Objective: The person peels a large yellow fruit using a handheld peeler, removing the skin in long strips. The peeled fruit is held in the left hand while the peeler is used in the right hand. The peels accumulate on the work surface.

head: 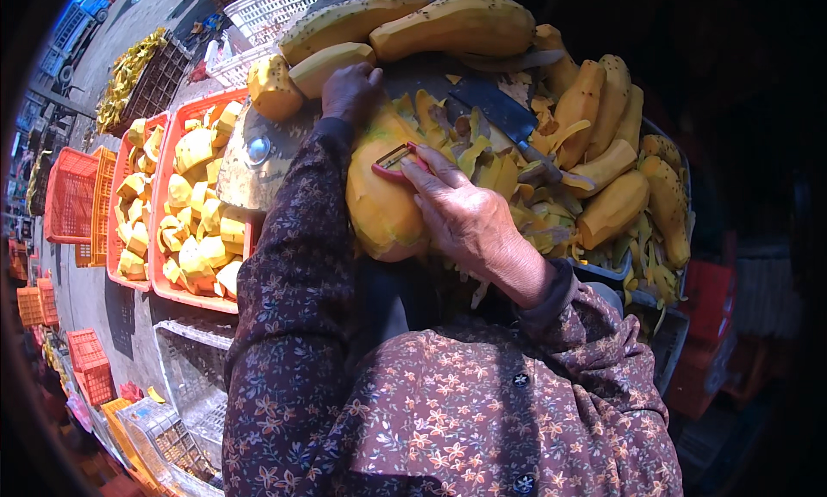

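Note:
A large, mostly peeled yellow-orange squash [381, 203] lies lengthwise before me, its near end rounded. My left hand [352, 91] grips the far end of it, the fingers partly hidden. In my right hand [468, 216] is a red-handled peeler [395, 161], its blade against the upper side of the squash. Curled peelings [481, 151] are heaped just right of the squash. Beyond them a dark-bladed cleaver [496, 106] lies flat, its handle towards the right.
Squashes [455, 25] line the far side; peeled ones [614, 193] are piled right. Left of my arm, a worn board [284, 167] carries a shiny metal disc. Red crates [158, 251] hold squash chunks [197, 206]. A white plastic crate [187, 361] stands nearer; a truck [74, 35] is far left.

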A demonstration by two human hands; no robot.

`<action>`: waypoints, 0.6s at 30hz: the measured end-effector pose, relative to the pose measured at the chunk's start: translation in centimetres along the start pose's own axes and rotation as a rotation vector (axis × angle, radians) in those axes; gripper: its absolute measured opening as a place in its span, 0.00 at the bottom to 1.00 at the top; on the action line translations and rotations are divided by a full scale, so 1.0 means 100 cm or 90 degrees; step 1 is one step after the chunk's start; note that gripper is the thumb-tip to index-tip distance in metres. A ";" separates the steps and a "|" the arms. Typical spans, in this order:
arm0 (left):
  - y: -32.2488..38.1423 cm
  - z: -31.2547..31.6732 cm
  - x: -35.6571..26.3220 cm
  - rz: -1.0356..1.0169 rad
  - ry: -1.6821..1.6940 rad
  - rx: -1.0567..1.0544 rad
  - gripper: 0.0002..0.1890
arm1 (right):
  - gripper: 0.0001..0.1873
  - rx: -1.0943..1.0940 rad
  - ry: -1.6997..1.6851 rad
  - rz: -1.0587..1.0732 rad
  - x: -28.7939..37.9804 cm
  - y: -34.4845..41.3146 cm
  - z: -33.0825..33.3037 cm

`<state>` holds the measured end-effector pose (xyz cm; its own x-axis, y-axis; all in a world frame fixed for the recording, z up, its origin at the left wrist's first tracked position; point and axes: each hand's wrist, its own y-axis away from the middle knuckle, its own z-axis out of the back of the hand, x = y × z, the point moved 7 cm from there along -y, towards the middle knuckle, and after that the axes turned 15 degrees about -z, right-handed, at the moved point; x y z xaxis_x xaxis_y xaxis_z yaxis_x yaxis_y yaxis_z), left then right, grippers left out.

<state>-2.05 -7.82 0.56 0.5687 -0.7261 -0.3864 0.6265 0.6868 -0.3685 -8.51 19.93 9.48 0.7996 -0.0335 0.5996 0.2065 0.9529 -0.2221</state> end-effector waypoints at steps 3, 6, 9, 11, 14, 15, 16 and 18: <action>0.000 0.002 0.000 -0.006 0.015 -0.013 0.21 | 0.22 0.010 -0.057 0.001 -0.008 -0.004 -0.002; 0.002 0.002 0.001 -0.001 0.030 -0.019 0.21 | 0.22 0.025 -0.110 0.013 -0.012 -0.014 0.002; 0.003 0.000 0.001 0.002 0.032 -0.019 0.21 | 0.21 0.009 -0.100 0.028 -0.013 -0.030 0.010; 0.003 0.001 0.001 -0.004 0.031 -0.027 0.21 | 0.20 -0.036 -0.046 0.012 -0.015 -0.039 0.017; 0.002 0.002 0.002 -0.024 0.027 -0.045 0.20 | 0.20 -0.066 0.119 0.086 -0.012 -0.042 0.022; 0.002 0.002 0.002 -0.027 0.024 -0.043 0.21 | 0.20 -0.094 0.155 0.135 -0.008 -0.041 0.024; 0.001 0.002 0.002 -0.030 0.021 -0.040 0.21 | 0.20 -0.081 0.177 0.132 -0.009 -0.044 0.024; 0.002 0.002 0.003 -0.022 0.018 -0.036 0.21 | 0.19 -0.095 0.189 0.159 -0.007 -0.045 0.031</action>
<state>-1.71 -7.91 0.54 0.5309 -0.7492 -0.3960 0.6147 0.6622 -0.4286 -11.75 16.55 12.41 0.9588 0.0873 0.2703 0.0474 0.8891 -0.4553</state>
